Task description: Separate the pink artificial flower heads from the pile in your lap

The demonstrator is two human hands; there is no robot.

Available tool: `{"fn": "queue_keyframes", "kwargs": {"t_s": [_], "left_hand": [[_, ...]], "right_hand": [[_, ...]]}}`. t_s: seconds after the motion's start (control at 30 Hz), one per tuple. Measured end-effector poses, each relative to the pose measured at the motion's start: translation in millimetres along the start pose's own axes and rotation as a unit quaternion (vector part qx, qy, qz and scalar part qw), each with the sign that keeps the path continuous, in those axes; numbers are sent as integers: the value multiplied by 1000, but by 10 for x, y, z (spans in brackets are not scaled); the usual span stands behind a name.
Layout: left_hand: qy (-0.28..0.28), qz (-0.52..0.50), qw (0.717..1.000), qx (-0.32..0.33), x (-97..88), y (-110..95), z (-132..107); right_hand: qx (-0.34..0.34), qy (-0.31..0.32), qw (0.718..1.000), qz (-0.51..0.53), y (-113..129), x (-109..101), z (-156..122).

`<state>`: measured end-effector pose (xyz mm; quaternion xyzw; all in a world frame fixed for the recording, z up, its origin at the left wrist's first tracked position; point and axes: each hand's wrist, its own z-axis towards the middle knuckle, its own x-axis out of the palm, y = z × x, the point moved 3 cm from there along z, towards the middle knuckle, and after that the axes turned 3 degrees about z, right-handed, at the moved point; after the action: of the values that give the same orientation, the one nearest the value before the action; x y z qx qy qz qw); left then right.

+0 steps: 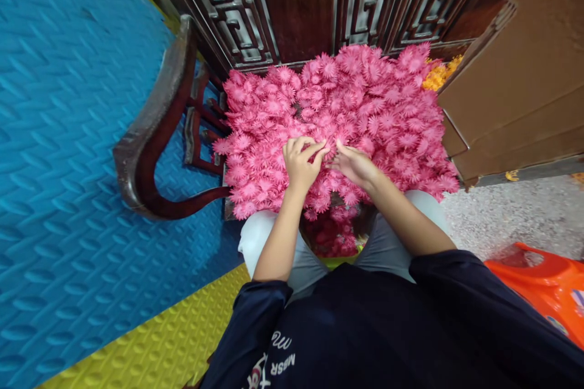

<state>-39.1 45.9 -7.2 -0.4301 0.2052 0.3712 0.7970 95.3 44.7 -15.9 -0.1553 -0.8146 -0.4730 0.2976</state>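
Many pink artificial flowers cover the seat of a dark carved wooden bench in a thick layer. Over the near middle of them is my left hand, its thumb and forefinger drawn together in a pinch. Whatever lies between those fingertips is too small to make out against the pink. My right hand is just to the right, fingers stretched out and slightly apart, palm turned inward. Its fingertips come close to those of the left. Between my knees, below the seat edge, more pink flowers lie in shadow.
A curved wooden armrest stands at left, beside blue foam mats and a yellow mat. The carved backrest rises behind. At right are a cardboard box, orange flowers and an orange plastic stool.
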Motion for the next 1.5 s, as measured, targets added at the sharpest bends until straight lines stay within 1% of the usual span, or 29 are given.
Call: {"fn": "queue_keyframes", "kwargs": {"t_s": [0.07, 0.13, 0.27, 0.37, 0.5, 0.6, 0.67, 0.8, 0.97, 1.03, 1.13, 1.27, 1.4, 1.5], "left_hand": [[-11, -22, 999, 24, -15, -4, 13], [-13, -31, 999, 34, -28, -6, 17], [4, 11, 999, 37, -25, -11, 5], [-5, 24, 999, 43, 0, -11, -5], [-30, 19, 998, 54, 29, -10, -15], [-44, 16, 997, 64, 16, -20, -22], [-41, 20, 997, 62, -1, -26, -27], [-19, 37, 998, 52, -14, -33, -41], [-22, 59, 995, 71, 14, -56, -74], [-13, 61, 996, 59, 36, -52, -78], [-4, 28, 1000, 10, 48, -31, -65], [-20, -34, 998, -49, 15, -22, -45], [-29, -69, 996, -56, 4, -71, -73], [-65, -80, 993, -63, -1, -113, -107]], "right_hand": [[-10, -18, 1000, 0, 9, 10, -8], [-17, -29, 999, -3, 25, 27, -24], [-30, -53, 998, -10, 52, 54, -55], [-34, -65, 997, -3, 51, 58, -63], [-29, -51, 998, 7, 42, 54, -64], [-31, -34, 999, -2, 43, 56, -66], [-31, -27, 999, -7, 38, 63, -67], [-27, -28, 999, -9, 21, 83, -70], [-36, -7, 999, -39, 24, 103, -77], [-39, -7, 998, -39, 28, 101, -76], [-38, -21, 999, -16, 23, 86, -63], [-37, -41, 998, -6, -2, 53, -28], [-18, -14, 1000, 17, -10, 38, -8], [-6, -5, 1000, 25, 9, 50, -40]]}}
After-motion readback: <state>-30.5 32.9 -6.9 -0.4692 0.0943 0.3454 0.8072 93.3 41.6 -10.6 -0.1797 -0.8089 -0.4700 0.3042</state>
